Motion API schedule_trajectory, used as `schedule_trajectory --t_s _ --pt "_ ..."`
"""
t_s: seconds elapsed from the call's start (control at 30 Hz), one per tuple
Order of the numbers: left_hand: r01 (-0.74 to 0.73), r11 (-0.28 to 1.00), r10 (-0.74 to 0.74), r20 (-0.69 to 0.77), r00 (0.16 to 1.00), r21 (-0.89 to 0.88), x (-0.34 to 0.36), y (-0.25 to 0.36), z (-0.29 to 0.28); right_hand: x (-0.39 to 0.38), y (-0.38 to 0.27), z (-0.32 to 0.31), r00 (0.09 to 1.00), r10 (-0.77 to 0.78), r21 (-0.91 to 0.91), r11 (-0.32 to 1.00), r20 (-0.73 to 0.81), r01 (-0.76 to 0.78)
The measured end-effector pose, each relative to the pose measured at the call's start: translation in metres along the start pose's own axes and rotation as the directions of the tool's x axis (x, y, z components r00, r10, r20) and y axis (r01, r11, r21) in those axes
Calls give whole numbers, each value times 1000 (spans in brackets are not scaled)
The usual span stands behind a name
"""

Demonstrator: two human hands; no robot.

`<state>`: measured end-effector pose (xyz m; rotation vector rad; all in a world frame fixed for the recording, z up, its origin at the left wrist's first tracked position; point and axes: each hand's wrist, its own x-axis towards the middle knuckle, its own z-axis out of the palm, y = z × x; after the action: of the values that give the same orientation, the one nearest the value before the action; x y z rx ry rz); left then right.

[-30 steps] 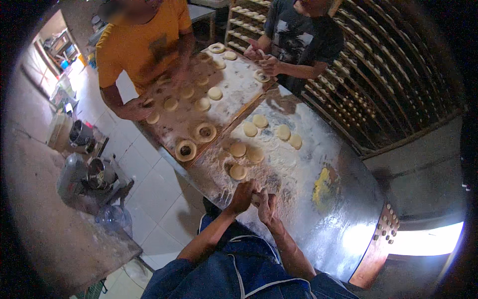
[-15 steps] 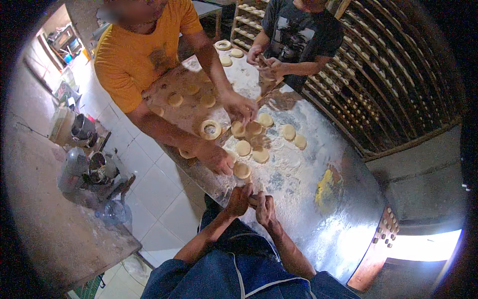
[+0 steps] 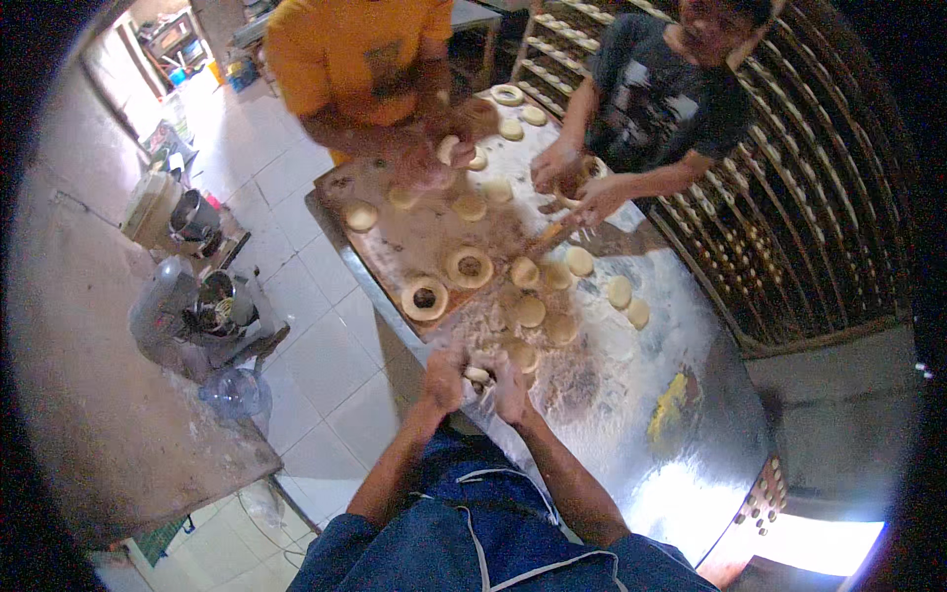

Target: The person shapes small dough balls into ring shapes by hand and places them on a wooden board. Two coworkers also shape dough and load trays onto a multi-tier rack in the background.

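Observation:
Between my two hands, at the near edge of the floured table, is a small pale dough piece [image 3: 477,375]. My left hand [image 3: 446,379] closes on it from the left with bent fingers. My right hand [image 3: 508,391], smeared by motion, closes on its other side. Just beyond lie flat dough rounds [image 3: 531,312] on flour, the nearest a round [image 3: 521,355] close to my right fingers. Two dough rings [image 3: 424,297] with open centres lie further left on the brown board [image 3: 395,252].
Across the table, a co-worker in an orange shirt [image 3: 360,64] handles dough; another in a dark shirt [image 3: 651,89] works beside them. A rack of dough trays [image 3: 769,207] stands right. A stand mixer [image 3: 163,311] and clear bottle [image 3: 237,393] sit on the left table.
The orange-shirted co-worker has drawn both arms back, uncovering the second dough ring. My hands have shifted slightly, and the dough piece between them shows more plainly. The whole view has shifted.

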<state>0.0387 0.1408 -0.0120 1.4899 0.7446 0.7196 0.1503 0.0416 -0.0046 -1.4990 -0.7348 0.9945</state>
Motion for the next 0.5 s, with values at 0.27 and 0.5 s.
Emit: schedule_trajectory --t_s 0.27,0.5 --pt "98 952 -10 -289 957 291 148 5 -115 158 -98 66 996 -83 -490 868 24 84" --pt "16 413 417 -204 885 911 205 -2 -166 251 -59 20 884 -465 -962 258 -47 84"
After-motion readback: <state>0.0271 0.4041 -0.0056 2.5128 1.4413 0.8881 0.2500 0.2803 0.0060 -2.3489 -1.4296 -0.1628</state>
